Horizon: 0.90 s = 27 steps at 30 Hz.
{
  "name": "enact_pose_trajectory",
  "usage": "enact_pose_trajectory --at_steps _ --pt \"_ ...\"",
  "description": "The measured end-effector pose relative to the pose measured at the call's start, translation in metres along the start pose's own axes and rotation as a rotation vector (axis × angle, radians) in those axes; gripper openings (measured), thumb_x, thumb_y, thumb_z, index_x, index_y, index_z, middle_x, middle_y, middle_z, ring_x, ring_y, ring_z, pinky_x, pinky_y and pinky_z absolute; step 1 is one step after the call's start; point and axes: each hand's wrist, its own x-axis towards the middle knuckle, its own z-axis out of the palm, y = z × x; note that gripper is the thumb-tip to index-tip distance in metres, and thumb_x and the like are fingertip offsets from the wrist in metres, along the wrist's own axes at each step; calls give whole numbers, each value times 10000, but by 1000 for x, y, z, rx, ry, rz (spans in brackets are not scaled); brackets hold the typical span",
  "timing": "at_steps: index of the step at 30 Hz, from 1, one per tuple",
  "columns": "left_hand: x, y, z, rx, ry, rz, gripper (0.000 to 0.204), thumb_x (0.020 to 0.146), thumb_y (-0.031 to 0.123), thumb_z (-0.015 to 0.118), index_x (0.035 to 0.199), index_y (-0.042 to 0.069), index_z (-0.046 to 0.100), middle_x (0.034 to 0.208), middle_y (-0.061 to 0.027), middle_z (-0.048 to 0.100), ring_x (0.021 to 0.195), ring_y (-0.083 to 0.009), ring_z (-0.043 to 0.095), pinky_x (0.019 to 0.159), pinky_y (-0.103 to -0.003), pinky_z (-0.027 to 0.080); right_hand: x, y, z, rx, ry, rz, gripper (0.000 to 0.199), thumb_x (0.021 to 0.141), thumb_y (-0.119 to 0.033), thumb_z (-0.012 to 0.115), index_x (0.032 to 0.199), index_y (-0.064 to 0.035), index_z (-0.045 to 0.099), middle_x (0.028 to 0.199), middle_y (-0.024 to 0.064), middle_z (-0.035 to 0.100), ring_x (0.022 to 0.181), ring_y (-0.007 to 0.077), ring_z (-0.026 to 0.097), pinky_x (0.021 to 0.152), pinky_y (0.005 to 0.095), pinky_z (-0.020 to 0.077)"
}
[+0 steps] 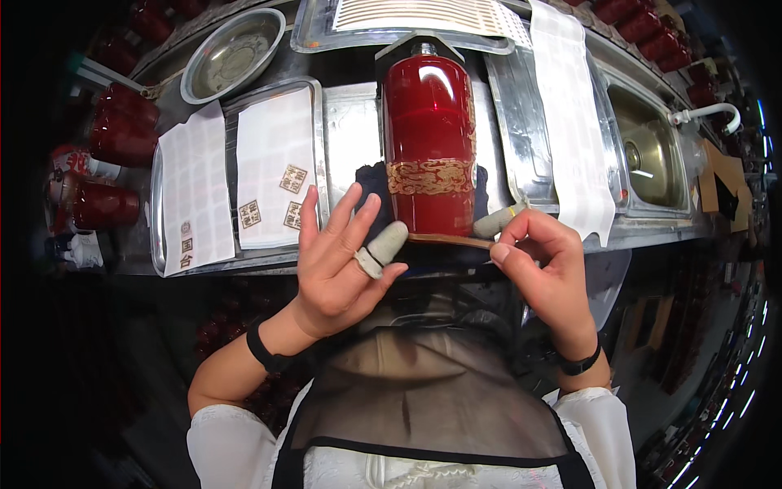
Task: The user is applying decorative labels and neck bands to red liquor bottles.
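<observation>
A glossy red bottle (425,106) with a band of gold ornament (432,177) lies on its side in a dark support, its base toward me. Along the base edge runs a thin brownish strip (450,240). My right hand (547,265) pinches the strip's right end between thumb and a finger; its index finger wears a pale finger cot. My left hand (338,265) is open with fingers spread, and its cot-covered index fingertip is at the strip's left end, by the bottle's base. Whether that fingertip presses on the strip is unclear.
Left of the bottle, a metal tray (319,106) carries white sheets (265,175) with dark square decals. A metal basin (232,55) stands behind. At right are a long white sheet (574,122) and a sink (652,151). Several red vessels (122,122) stand far left.
</observation>
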Motion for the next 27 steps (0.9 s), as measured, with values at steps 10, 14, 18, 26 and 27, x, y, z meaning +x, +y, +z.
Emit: enact_pose_trajectory --at_steps 10,14,18,26,27 --pt "11 5 1 94 -52 82 463 774 145 814 1220 75 712 1459 -265 520 1360 -475 487 1128 -699 202 10 14 0 -10 25 -3 98 862 -12 651 791 1 586 754 -32 569 674 11 507 584 187 420" --pt "22 8 2 157 -31 133 456 728 139 804 1181 151 746 1440 -241 544 1328 -462 521 1120 -693 226 11 17 1 -12 25 4 101 870 -14 650 797 -3 583 752 -41 562 675 4 495 581 180 406" --pt "36 13 4 231 -6 185 313 734 205 767 1047 199 769 1410 -205 584 1284 -449 568 1098 -696 276 13 18 1 -25 2 30 103 876 -22 653 800 -8 585 756 -47 563 671 0 491 579 177 400" --pt "53 15 28 191 118 160 481 740 198 814 1200 89 726 1360 -210 621 1302 -416 565 1095 -665 327 15 27 6 -63 20 -12 72 865 -32 675 827 -5 621 790 -32 607 672 4 512 578 180 420" --pt "49 14 24 109 127 115 636 717 178 855 1293 4 652 1375 -218 608 1320 -410 550 1115 -649 312 16 26 6 -48 19 1 72 854 -33 684 823 0 627 788 -24 611 672 9 519 574 187 428"
